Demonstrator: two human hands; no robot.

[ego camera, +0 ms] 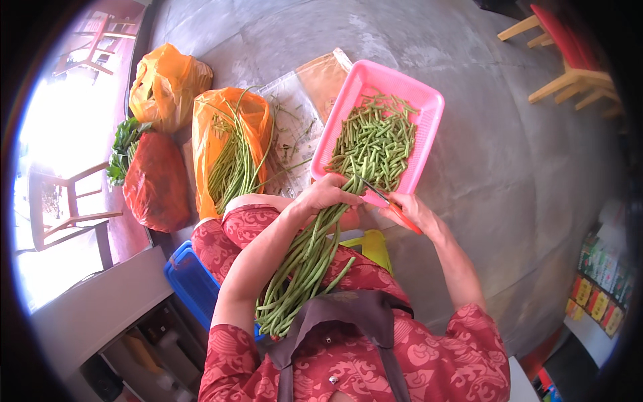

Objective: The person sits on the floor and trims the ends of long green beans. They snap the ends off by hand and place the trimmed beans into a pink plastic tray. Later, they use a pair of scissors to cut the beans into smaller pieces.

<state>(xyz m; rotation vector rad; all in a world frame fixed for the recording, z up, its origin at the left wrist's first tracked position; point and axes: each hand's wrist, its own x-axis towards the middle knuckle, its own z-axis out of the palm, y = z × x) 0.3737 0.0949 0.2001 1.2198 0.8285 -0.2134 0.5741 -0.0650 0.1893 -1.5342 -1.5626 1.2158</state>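
Note:
My left hand (331, 193) grips a bundle of long green beans (306, 256), whose far ends lie across my lap. In my right hand (409, 211) is a pair of scissors with orange handles (405, 219); the blades reach to the bean tips just beyond my left fingers. Both hands are at the near edge of a pink plastic basket (432, 115). Cut bean pieces (377, 135) cover much of its bottom. To the left, an orange plastic bag (203, 145) stands open with more long beans (236, 166) in it.
Flattened cardboard and plastic sheeting (296, 110) with scraps lie between bag and basket. Another orange bag (168, 85), a red bag (155, 181) and leafy greens (120, 151) are at the left. A blue plastic crate (191, 281) is beside my leg; a red chair (572, 45) stands upper right.

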